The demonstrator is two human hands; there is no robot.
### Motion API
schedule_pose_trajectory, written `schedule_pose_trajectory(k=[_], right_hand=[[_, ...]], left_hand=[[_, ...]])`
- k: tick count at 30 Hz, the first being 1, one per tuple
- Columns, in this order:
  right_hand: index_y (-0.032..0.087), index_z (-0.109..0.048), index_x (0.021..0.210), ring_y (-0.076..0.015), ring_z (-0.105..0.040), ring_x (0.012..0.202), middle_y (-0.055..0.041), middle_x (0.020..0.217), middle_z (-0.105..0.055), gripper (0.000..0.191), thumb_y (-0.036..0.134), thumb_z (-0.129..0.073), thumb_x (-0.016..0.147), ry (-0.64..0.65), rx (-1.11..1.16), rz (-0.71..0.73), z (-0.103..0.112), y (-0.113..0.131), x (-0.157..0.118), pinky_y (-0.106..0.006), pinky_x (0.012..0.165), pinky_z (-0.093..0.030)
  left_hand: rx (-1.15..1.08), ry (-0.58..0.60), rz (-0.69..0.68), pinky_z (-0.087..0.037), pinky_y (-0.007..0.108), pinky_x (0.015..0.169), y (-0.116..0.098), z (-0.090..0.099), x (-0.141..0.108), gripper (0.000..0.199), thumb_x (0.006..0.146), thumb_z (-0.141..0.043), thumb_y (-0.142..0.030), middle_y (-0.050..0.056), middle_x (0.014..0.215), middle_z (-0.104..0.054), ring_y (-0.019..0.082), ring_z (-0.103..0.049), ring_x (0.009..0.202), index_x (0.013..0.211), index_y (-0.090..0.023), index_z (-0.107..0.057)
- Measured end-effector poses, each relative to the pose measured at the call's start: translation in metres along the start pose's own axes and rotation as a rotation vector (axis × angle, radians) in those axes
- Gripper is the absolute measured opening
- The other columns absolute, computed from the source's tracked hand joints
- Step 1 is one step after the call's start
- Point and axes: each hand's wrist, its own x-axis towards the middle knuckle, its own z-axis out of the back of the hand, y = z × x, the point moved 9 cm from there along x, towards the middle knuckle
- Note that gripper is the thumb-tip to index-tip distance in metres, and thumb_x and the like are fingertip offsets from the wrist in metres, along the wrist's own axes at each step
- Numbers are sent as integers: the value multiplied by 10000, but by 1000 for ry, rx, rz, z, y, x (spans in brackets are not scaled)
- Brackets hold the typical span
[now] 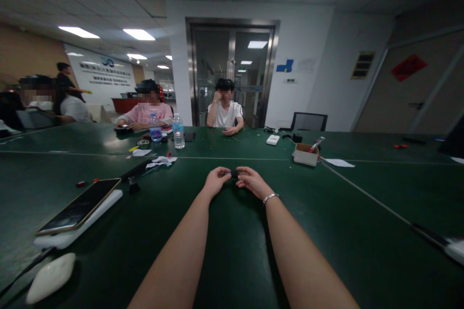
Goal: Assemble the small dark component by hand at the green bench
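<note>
Both my arms reach forward over the dark green table [235,251]. Between my fingertips is a small black object [235,174], too small and dim to name. My left hand [216,181] pinches toward its left side, thumb and index fingertip close together. From the other side my right hand [253,182] grips it with thumb and fingers. A silvery bracelet [271,198] circles my right wrist. The fingers partly cover the black object.
Left of my arms, a phone [79,205] rests on a white block [81,227], near a pale rounded object [51,277]. Farther off are crumpled paper [161,161], two water bottles [178,131], a small open box [305,155] and a white device [272,140]. Several people sit across.
</note>
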Motion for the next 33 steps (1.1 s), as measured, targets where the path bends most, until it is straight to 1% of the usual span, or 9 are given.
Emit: schedule_pose_trajectory(k=[3,5,8,11,15,22,25,29,33], right_hand=[[132,-541,993,-89,-633,534,-23,742,-629,236,63,-588,772,1,20,3,1,1,-1,-185,515,-535],[119,-537,953,-93,-624,514,-36,694,-632,141,158,-571,821,-8,0,-6,1,-1,0,-183,491,-523],[108,-538,895,-92,-593,460,-37,590,-614,143,247,-524,865,-17,-61,-13,1,-3,1,-168,430,-486],[117,-550,922,-87,-598,473,-29,631,-626,112,173,-567,825,-16,-58,0,2,-3,1,-166,439,-491],[147,-541,1007,-89,-636,541,-19,781,-635,295,35,-603,741,6,36,23,2,-1,0,-191,529,-537],[113,-540,915,-106,-615,482,-34,608,-615,119,211,-542,847,-49,-32,-4,5,-5,4,-188,458,-509],[109,-553,908,-104,-621,497,-42,625,-632,89,144,-549,826,-38,-53,-3,5,-6,4,-176,461,-503],[128,-561,951,-95,-643,553,-34,760,-650,237,12,-575,745,-3,19,25,4,-2,1,-185,529,-535],[130,-564,958,-108,-654,569,-37,764,-644,241,30,-606,742,-7,43,23,3,0,0,-205,555,-552]], left_hand=[[-1,-7,-6,-460,335,796,1,1,1,236,655,-678,-229,90,890,-655,174,-599,821,870,-137,-647],[3,-1,-9,-457,340,804,1,0,1,239,659,-675,-236,93,902,-655,177,-599,829,875,-139,-648],[8,17,-15,-455,337,804,0,-2,1,241,658,-676,-235,94,908,-656,178,-597,829,876,-138,-651],[-1,14,-13,-456,329,797,0,-2,1,229,649,-681,-231,89,885,-660,175,-599,814,856,-136,-653],[-37,8,22,-473,326,761,4,-2,2,244,642,-689,-245,86,856,-658,174,-607,788,858,-138,-649],[-56,28,36,-472,328,764,6,-4,3,275,642,-695,-270,91,868,-653,179,-608,807,877,-138,-642],[-43,48,26,-460,323,792,6,-5,2,283,633,-705,-279,87,883,-659,171,-605,812,873,-141,-646],[-36,45,22,-461,319,788,7,-4,3,279,644,-698,-286,87,889,-658,171,-604,816,875,-140,-644],[-26,22,31,-465,315,775,6,-2,3,278,644,-698,-287,84,881,-658,173,-607,818,877,-144,-648]])
